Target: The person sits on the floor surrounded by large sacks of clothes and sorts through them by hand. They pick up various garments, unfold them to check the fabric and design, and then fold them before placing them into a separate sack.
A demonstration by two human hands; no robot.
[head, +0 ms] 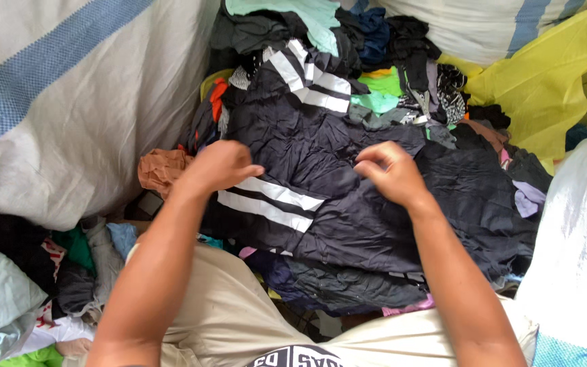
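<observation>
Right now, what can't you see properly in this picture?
Head view only:
- The left hand has its fingertips curled into the dark striped garment, so its grip is hidden.
- The right hand covers the fold it pinches.
- The clothes pile under the garment is mostly covered.
- The yellow sack is cut off by the right edge.

Sacks and loose clothes around the work

A white sack with a blue stripe [56, 102] stands left, a yellow bag [545, 88] upper right, a mint-green garment [307, 17] on top, and an orange-brown cloth [159, 170] lies beside the sack.
</observation>
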